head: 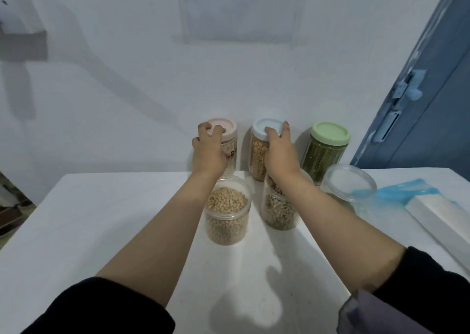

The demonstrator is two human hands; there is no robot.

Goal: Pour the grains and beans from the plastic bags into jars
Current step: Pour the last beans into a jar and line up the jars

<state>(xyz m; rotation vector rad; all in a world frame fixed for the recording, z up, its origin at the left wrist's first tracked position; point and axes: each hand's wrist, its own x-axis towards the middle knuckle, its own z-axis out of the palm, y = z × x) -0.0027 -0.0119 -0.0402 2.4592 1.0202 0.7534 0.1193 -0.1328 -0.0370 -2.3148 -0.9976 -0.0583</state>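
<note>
Fingers of our left grip [208, 145] curl over the pink-lidded jar [226, 140]; our right grip [278, 146] clamps the blue-lidded jar [259, 153]. Nearer us, below both grips, two open filled jars [227, 211] stand on the counter [101, 232].

- We lose most of the pink-lidded jar [230, 153] behind the left hand [208, 153], and its label is too blurred to read
- Our right hand [279, 153] covers the right side of the blue-lidded jar [259, 155]
- The right forearm hides the mouth of the mixed-grain jar [278, 211]
- The white box [442, 221] and the tabletop [101, 219] run out of the picture's edge
- The blue plastic bag [407, 191] lies partly behind the empty jar [348, 183]; we cannot tell what it holds
</note>
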